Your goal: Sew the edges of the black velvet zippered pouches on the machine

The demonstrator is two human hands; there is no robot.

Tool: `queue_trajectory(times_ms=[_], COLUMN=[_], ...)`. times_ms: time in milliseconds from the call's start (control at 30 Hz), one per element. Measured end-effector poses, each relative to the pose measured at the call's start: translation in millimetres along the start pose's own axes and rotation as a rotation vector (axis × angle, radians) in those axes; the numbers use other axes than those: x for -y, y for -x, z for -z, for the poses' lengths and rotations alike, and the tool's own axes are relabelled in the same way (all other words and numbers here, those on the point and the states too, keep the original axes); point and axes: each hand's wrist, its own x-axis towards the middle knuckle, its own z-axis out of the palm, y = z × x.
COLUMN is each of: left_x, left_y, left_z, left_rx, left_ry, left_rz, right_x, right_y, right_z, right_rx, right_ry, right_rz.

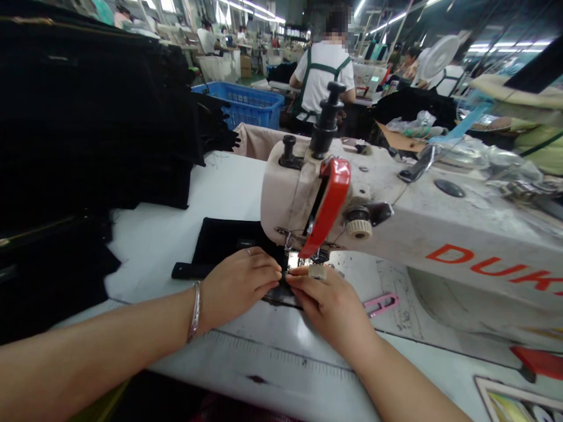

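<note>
A black fabric piece (220,239) with a small label lies flat on the table, its right end reaching under the needle area of the sewing machine (290,193). On its left part rests my left hand (241,278), fingers pressed together with the tips pinching the cloth near the presser foot. Close beside it, my right hand (328,299) pinches the edge of the same fabric just in front of the foot; a ring or wrap shows on one finger. The fingertips of both hands almost meet. The cloth between them is partly hidden.
Stacks of black fabric (88,111) rise at the left. A pink thread snipper (382,305) lies right of my right hand. Behind the machine stand a blue crate (250,102) and a person in a green apron (328,67). A ruler scale runs along the table's front.
</note>
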Motion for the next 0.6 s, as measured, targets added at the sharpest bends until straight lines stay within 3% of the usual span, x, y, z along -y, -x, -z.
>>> queue_trajectory(times_ms=[400, 500, 600], left_x=[6, 6, 5], left_y=[2, 1, 0], left_z=[4.4, 4.9, 6.4], left_rx=[0.031, 0.015, 0.026], left_ry=[0.108, 0.143, 0.161], left_rz=[0.21, 0.185, 0.258], right_x=[5, 4, 2], right_y=[-7, -3, 0], right_z=[-4, 1, 6], right_rx=[0.077, -0.026, -0.113], right_ry=[0.05, 0.059, 0.062], right_rz=[-0.25, -0.213, -0.142])
